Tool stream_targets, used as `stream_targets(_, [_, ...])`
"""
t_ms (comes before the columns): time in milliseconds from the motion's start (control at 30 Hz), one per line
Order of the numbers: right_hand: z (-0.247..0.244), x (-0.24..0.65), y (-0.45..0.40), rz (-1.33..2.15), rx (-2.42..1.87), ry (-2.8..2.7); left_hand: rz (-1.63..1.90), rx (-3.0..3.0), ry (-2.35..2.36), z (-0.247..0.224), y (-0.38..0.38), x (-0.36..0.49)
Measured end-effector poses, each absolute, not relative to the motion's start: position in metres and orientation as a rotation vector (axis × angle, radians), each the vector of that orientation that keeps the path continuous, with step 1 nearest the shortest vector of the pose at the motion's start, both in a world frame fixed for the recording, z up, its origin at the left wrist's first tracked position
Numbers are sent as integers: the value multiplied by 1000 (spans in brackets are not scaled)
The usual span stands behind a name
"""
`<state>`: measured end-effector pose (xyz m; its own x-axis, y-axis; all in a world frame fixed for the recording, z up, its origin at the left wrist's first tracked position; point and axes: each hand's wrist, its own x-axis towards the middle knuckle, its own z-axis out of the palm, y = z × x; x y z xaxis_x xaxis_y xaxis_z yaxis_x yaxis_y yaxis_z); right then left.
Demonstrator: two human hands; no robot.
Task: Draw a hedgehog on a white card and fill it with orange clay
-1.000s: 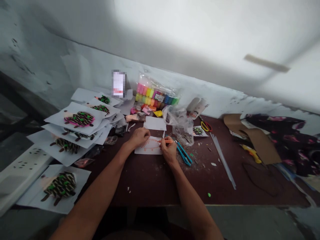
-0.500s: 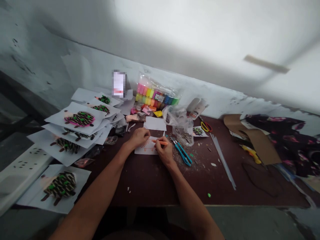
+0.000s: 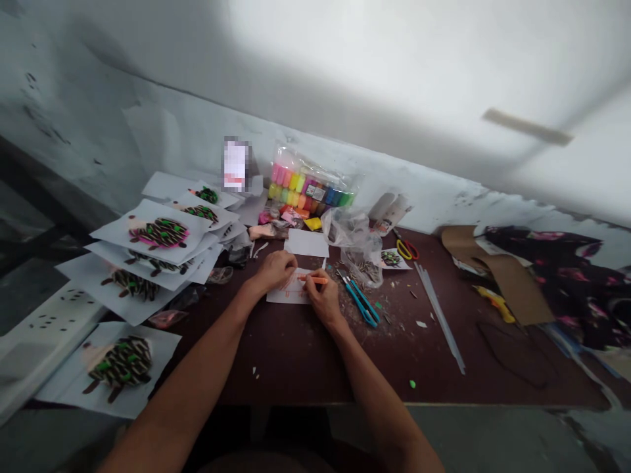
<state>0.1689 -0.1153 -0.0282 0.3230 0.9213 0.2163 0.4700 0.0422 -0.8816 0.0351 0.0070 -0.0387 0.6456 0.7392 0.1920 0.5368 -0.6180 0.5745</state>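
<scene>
A small white sheet of paper (image 3: pixel 279 297) with orange line marks lies on the dark table between my hands. My right hand (image 3: pixel 323 295) grips an orange marker (image 3: pixel 315 280), its tip over the sheet. Curled fingers of my left hand (image 3: pixel 280 268) press on the sheet's upper left side, holding it down. Just beyond is a blank white paper (image 3: pixel 307 243). To the right of my right hand lie blue-handled scissors (image 3: pixel 363 305) among scattered shell-like bits.
At left, paper sheets with hedgehog figures (image 3: pixel 160 233) are stacked by a white power strip (image 3: pixel 46 335). Behind are a bag of colored clay (image 3: pixel 310 187) and a crumpled plastic bag (image 3: pixel 350 240). To the right lie yellow-red scissors (image 3: pixel 408 249), clear glue sticks (image 3: pixel 441 322) and a yellow glue gun (image 3: pixel 495 303).
The marker in my right hand has shifted very slightly over the sheet. My left hand stays in place on the paper, and the view has moved a little.
</scene>
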Motion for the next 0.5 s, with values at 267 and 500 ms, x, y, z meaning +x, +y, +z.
stream_targets(267, [-28,168,-115,543,-1609,-1314,566,2401,990,-40,8,35])
stream_targets(500, [-25,168,-117,517,-1618,-1337,568,2401,993,-40,8,35])
